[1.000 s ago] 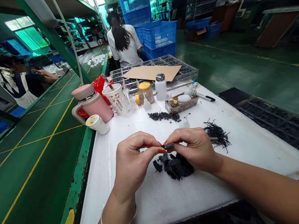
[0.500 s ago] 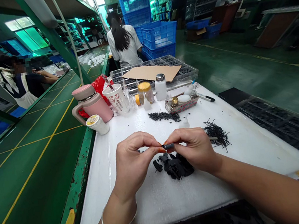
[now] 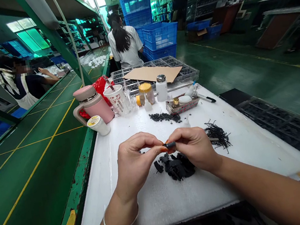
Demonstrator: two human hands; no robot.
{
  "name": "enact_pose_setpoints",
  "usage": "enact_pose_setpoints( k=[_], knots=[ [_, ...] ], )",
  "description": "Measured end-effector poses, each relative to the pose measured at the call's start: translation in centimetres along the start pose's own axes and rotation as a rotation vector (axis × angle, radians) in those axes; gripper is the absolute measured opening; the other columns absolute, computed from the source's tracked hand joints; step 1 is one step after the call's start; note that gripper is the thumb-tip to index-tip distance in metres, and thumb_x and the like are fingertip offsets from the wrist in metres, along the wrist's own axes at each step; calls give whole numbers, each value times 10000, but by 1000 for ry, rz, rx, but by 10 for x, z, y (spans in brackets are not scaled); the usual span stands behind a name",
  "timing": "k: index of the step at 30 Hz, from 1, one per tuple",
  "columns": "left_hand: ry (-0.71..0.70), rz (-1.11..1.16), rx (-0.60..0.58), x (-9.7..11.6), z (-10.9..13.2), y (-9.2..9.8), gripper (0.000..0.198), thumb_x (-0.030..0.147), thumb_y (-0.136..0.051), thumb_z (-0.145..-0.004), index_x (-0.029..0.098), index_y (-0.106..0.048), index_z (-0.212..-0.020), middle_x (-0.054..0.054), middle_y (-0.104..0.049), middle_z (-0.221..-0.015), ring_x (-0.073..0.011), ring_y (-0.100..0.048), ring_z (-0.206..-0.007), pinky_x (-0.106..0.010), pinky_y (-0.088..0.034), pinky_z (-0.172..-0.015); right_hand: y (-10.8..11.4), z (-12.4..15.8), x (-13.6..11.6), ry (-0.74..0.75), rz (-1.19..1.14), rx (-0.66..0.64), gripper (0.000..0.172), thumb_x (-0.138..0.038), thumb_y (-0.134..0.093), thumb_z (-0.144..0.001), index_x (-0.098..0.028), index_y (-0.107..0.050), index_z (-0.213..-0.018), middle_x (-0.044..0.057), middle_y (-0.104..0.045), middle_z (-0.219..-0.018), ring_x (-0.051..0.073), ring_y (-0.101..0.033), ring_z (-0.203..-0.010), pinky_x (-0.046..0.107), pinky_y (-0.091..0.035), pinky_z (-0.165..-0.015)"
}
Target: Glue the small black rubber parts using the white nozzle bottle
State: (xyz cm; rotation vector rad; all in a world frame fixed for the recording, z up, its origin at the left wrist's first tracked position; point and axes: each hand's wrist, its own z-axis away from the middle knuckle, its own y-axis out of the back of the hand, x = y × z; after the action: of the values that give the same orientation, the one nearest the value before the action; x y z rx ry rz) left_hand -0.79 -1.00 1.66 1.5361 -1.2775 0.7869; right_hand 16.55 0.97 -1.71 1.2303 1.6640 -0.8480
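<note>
A small dark part (image 3: 171,144) is gripped by both hands above the white board (image 3: 253,139): one end is pinched between thumb and forefinger of the left hand (image 3: 135,160), the other between thumb and forefinger of the right hand (image 3: 197,148). The right pinch is probably best used as the anchor, with fine adjustment made from the left. Pressure is likely better applied along the part's length than across it, since so small a piece could be tilted or flicked away. If the hands are held low, anything dropped should be easily recovered.

The part is seen as short, smooth and roughly cylindrical, dull grey-black, and slightly tilted. A darker bit is shown at the left fingertips; whether it is separate cannot be told, as much of it is covered.

Below the hands, a heap of black pieces (image 3: 178,168), some broad and curved, is spread on the board. Farther out to the right, thin black sticks (image 3: 218,133) are bunched, and beyond the hands small black rings (image 3: 164,117) are scattered. Behind these, bottles are held in a small open box (image 3: 186,107).
</note>
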Motion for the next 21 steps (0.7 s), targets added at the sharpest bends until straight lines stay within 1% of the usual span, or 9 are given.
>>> enact_pose_setpoints(
  k=[3, 6, 14, 21],
  knots=[
    [37, 91, -9, -1, 0, -1, 160, 168, -788, -676, 209, -745, -824, -29, -692, -877, -157, -647, -801, -251, -554, -670, 1, -4, 1, -135, -221, -10, 86, -105, -745, -721, -180, -703, -729, -22, -691, -631, 104, -670, -571, 189, -554, -563],
    [55, 143, -8, -2, 2, -3, 216, 151, -778, -683, 224, -745, -884, -32, -685, -937, -166, -648, -855, -252, -577, -690, 3, -6, 2, -188, -304, -48, 73, -132, -758, -729, -174, -699, -730, -11, -694, -618, 105, -667, -561, 195, -551, -564],
    [7, 132, 28, 1, 3, -7, 143, 162, -771, -698, 187, -744, -836, -44, -697, -862, -159, -656, -792, -251, -581, -662, 3, -5, 8, -246, -361, -82, 94, -171, -775, -729, -169, -680, -735, 0, -695, -645, 112, -660, -554, 219, -543, -559],
    [-35, 69, 35, 3, 4, -8, 96, 145, -765, -701, 174, -740, -788, -46, -702, -817, -154, -651, -763, -256, -558, -658, 3, -3, 7, -214, -374, -88, 93, -183, -776, -729, -171, -684, -736, -4, -682, -615, 120, -664, -544, 219, -541, -546]
  ],
)
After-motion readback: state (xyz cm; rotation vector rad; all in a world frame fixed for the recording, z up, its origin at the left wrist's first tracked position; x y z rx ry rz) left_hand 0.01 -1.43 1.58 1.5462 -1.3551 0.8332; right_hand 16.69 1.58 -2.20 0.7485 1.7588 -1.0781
